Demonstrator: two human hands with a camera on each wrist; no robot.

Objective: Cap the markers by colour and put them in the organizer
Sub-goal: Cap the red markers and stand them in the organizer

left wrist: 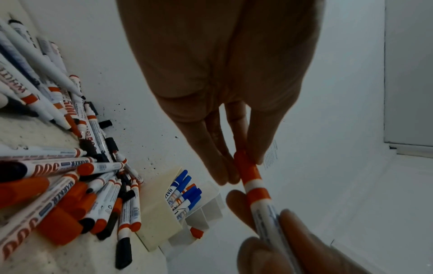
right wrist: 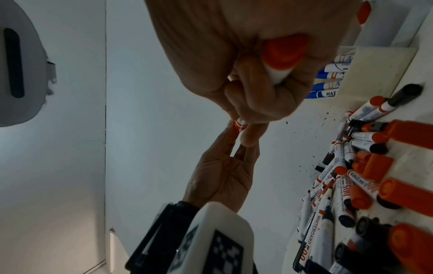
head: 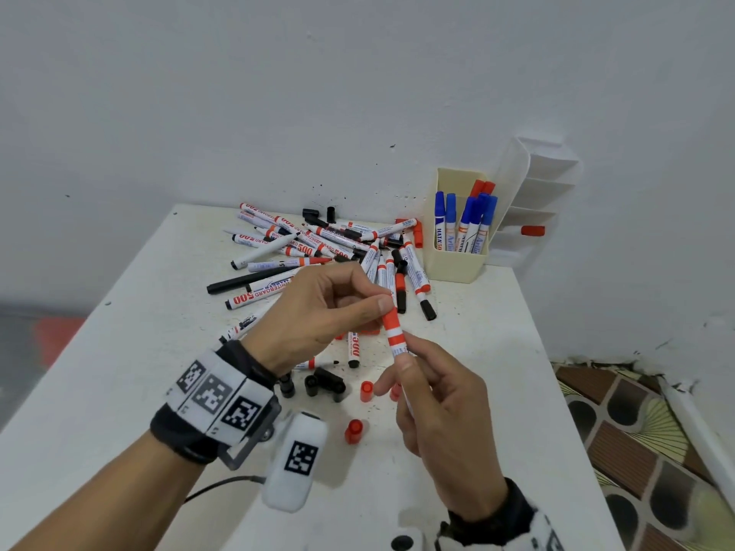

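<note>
Above the white table (head: 119, 371) I hold a red-capped whiteboard marker (head: 395, 340) with both hands. My left hand (head: 380, 308) pinches its red cap (left wrist: 246, 163) between thumb and fingertips. The white barrel (left wrist: 267, 222) below the cap sits in the curled fingers of my right hand (head: 401, 371); its red tail end (right wrist: 283, 52) shows inside the fist. The cap sits on the marker's tip. Behind lies a pile of red and black markers (head: 318, 248), many uncapped. The cream organizer (head: 457, 268) at the back right holds several blue-capped markers (head: 465, 220) and some red ones (head: 483, 187).
Loose red caps (head: 366, 391) (head: 353, 431) and black caps (head: 324, 385) lie on the table under my hands. A white tiered organizer (head: 537, 184) stands against the wall beside the cream one, with a red cap (head: 533, 231) in its lowest tier. The table's right edge drops to patterned floor (head: 636, 431).
</note>
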